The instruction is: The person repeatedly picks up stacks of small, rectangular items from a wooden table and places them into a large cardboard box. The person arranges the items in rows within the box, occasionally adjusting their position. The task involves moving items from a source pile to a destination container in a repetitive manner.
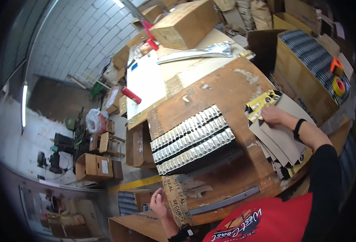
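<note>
My right hand [271, 114] is at the right of the wooden table, its fingers closed on a yellow-edged flat carton [262, 101] at the top of a pile. Under and beside it, more grey-brown flat cartons [278, 139] with black and yellow edges lie fanned out. My left hand [158, 205] hangs near the table's front left edge, fingers loosely bent and apart, with nothing in it. Between the hands stands a block of narrow black packs with shiny silver ends [192, 139], set side by side in three rows.
A red cylinder [131, 95] lies on the white board behind. A large cardboard box [184, 24] stands at the back. At the right, a tall carton [303, 68] holds stacked dark packs with an orange tape dispenser [337, 66] on top. An open carton [135, 226] sits below my left hand.
</note>
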